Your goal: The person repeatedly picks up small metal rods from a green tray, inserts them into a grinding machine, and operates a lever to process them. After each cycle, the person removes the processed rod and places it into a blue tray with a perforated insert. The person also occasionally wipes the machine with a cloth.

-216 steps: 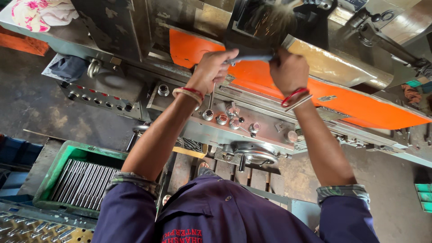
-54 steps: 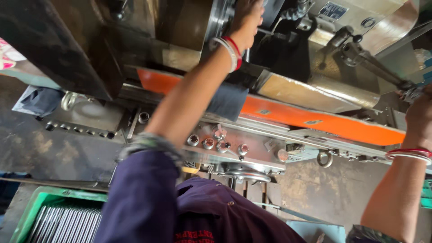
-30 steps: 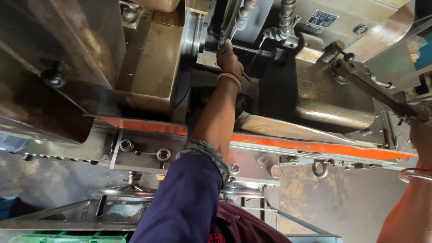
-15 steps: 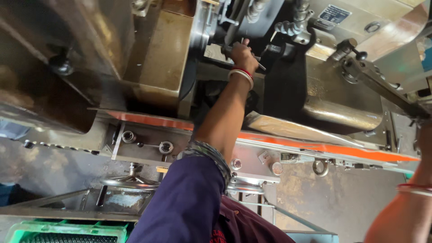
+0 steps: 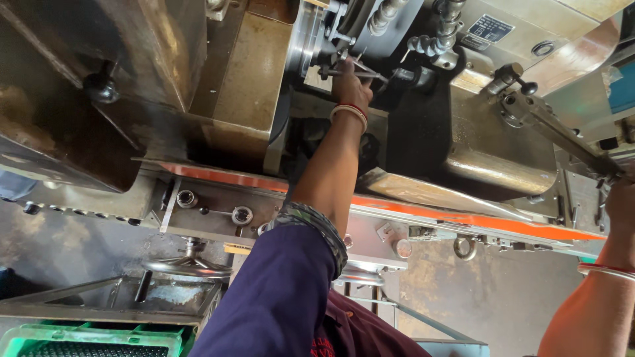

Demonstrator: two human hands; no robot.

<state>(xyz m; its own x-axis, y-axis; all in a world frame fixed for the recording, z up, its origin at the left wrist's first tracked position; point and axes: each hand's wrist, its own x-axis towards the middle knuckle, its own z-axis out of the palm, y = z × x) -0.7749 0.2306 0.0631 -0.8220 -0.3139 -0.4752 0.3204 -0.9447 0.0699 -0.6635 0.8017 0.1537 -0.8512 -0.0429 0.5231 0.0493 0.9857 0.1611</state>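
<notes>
My left hand reaches far into a metal lathe and closes around a thin dark rod next to the round steel chuck. A white and red bangle sits on that wrist, and the sleeve is dark blue. My right hand shows only at the right edge, touching the end of a long steel lever. Its fingers are cut off by the frame edge.
An orange strip runs along the machine bed below my left arm. A handwheel sticks out at lower left, above a green crate of metal rods. A steel ring hangs under the bed. Ribbed hoses hang near the chuck.
My left hand has stayed at the chuck and shifted slightly along the rod. The view has drifted a little. My right hand has stayed at the lever's end.
</notes>
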